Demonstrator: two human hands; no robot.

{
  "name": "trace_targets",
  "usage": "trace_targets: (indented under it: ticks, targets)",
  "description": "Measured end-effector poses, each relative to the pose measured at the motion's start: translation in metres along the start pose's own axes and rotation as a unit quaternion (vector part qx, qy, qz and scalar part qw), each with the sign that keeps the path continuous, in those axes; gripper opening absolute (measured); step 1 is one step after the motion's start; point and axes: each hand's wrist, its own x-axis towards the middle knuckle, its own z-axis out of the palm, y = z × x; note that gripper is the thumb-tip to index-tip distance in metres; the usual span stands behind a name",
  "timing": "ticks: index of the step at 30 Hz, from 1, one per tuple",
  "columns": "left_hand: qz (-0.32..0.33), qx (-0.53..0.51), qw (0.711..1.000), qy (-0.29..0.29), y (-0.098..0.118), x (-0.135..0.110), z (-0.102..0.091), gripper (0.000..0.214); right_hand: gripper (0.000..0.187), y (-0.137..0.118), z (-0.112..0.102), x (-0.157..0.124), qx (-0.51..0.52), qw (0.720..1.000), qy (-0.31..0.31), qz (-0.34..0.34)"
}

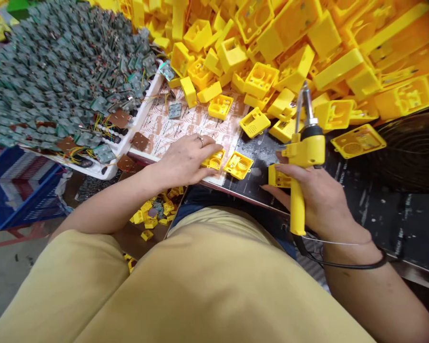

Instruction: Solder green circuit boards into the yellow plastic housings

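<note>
My left hand (189,159) is closed over a small yellow plastic case (214,159) at the table edge, with fingers on its far side and the thumb at its near side. Just right of it, another open yellow case (239,165) shows a round speaker grille inside. In my right hand (318,195) is a yellow soldering gun (303,150), its metal tip pointing up and away. A further yellow case (279,176) sits between the thumb and fingers of that hand, partly hidden by the gun's handle; whether they grip it I cannot tell.
Yellow cases (260,78) are heaped along the back and right. At left, a white tray (143,114) holds a big pile of circuit boards (67,66) with wires. A blue crate (25,186) stands lower left. Below the table edge, a box holds small yellow parts (153,212).
</note>
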Motion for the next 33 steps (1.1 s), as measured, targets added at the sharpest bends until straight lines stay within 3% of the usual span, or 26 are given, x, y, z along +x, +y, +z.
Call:
trace_targets:
  ticks: [5, 8, 11, 14, 16, 18, 21, 23, 27, 30, 33]
  targets:
    - [-0.150, 0.079, 0.985, 0.003, 0.000, 0.010, -0.002, 0.083, 0.050, -0.019, 0.014, 0.016, -0.045, 0.998, 0.048, 0.009]
    - [-0.149, 0.057, 0.986, -0.052, 0.005, 0.010, -0.008, 0.090, 0.046, -0.028, 0.021, 0.026, -0.052, 0.997, 0.056, -0.011]
    - [-0.114, 0.019, 0.989, -0.096, 0.013, 0.004, -0.013, 0.078, 0.055, -0.033, 0.027, 0.031, -0.016, 0.999, 0.041, -0.015]
    - [-0.109, 0.000, 0.989, -0.096, 0.023, 0.001, -0.010, 0.063, 0.052, -0.031, 0.033, 0.031, 0.012, 0.999, 0.034, -0.027]
    - [-0.113, -0.007, 0.991, -0.065, 0.022, 0.002, -0.006, 0.062, 0.049, -0.025, 0.035, 0.027, 0.020, 0.998, 0.037, -0.037]
    - [-0.122, 0.005, 0.993, -0.003, 0.011, 0.003, -0.007, 0.056, 0.049, -0.016, 0.033, 0.021, 0.034, 0.998, 0.021, -0.043]
    - [-0.171, 0.111, 0.977, 0.069, -0.025, 0.000, -0.018, 0.036, 0.050, -0.003, 0.027, 0.010, 0.058, 0.997, -0.005, -0.048]
    - [-0.189, 0.188, 0.963, 0.034, -0.053, -0.001, -0.027, 0.037, 0.053, 0.002, 0.024, 0.005, 0.073, 0.996, -0.016, -0.044]
    - [-0.118, 0.238, 0.961, -0.073, -0.085, 0.002, -0.030, 0.039, 0.057, 0.001, 0.021, 0.004, 0.086, 0.996, -0.014, -0.033]
    - [-0.062, 0.211, 0.973, -0.064, -0.094, 0.010, -0.022, 0.041, 0.055, -0.003, 0.020, 0.009, 0.079, 0.996, 0.013, -0.038]
    - [-0.047, 0.160, 0.986, -0.029, -0.098, 0.015, -0.016, 0.038, 0.052, -0.005, 0.017, 0.011, 0.061, 0.997, 0.022, -0.034]
